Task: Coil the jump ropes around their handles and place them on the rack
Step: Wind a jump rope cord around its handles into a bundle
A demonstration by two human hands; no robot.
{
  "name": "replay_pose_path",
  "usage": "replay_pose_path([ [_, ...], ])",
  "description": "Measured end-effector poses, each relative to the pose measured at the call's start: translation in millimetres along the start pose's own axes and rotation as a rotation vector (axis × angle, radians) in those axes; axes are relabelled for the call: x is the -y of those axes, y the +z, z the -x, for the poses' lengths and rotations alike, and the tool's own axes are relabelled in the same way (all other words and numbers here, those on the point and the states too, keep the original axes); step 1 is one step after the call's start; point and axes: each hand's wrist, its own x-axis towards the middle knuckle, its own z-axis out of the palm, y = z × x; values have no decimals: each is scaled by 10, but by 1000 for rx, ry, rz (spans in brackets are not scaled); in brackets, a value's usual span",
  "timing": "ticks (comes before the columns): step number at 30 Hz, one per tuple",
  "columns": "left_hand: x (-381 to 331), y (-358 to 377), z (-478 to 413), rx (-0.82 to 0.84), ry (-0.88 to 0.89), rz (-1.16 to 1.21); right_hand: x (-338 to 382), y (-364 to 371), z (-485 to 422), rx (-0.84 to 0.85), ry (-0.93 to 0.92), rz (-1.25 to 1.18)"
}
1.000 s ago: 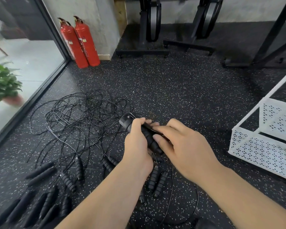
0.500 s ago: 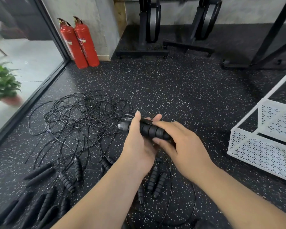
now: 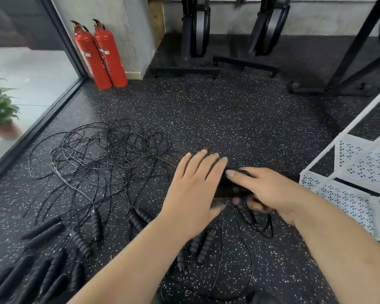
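On my feed the only writing sits on the two red fire extinguishers [image 3: 101, 55] against the wall. Each carries a pale label [image 3: 86, 54], too small for me to read.

The white perforated rack [image 3: 342, 200] stands at the right edge of the speckled floor [image 3: 228, 119], its trays stepped one above the other. Outside the glass, a pot [image 3: 7, 130] holds a green plant [image 3: 0, 106].

The left hand [image 3: 193, 189] is flat, fingers straight and slightly fanned, blurred, just beside the right hand [image 3: 272, 191]. The right hand holds a black bundle of handles [image 3: 230, 187] with its forefinger laid along the top and thumb beneath. Blur hides the finer detail of that grip. The bundle hangs above the floor, between the rack and the rope tangle [image 3: 110, 156].

That tangle of thin black cords lies to the left. More loose handles [image 3: 81, 242] lie scattered near the lower left corner, with a few under the forearms.
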Motion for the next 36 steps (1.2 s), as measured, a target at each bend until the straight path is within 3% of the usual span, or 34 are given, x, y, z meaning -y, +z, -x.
replay_pose_path([
  [4,24,-9,-23,35,-35,-17,-10,21,7,123,56,-104],
  [8,-42,-53,-21,32,-124,20,-55,124,-37,45,54,-274],
  [15,-90,-125,11,58,-235,200,-17,213,37,-26,-48,-265],
  [23,84,-237,-82,118,-403,310,-91,118,-34,-244,-194,136],
  [26,211,-243,-82,139,-491,348,-189,135,-69,-224,-356,485],
  [29,369,-219,-64,153,-584,248,-210,213,-41,-237,-409,805],
  [32,501,-194,-34,206,-664,123,-135,275,64,-368,-483,1067],
  [36,454,-143,-3,314,-616,9,-68,350,178,-478,-795,1113],
])
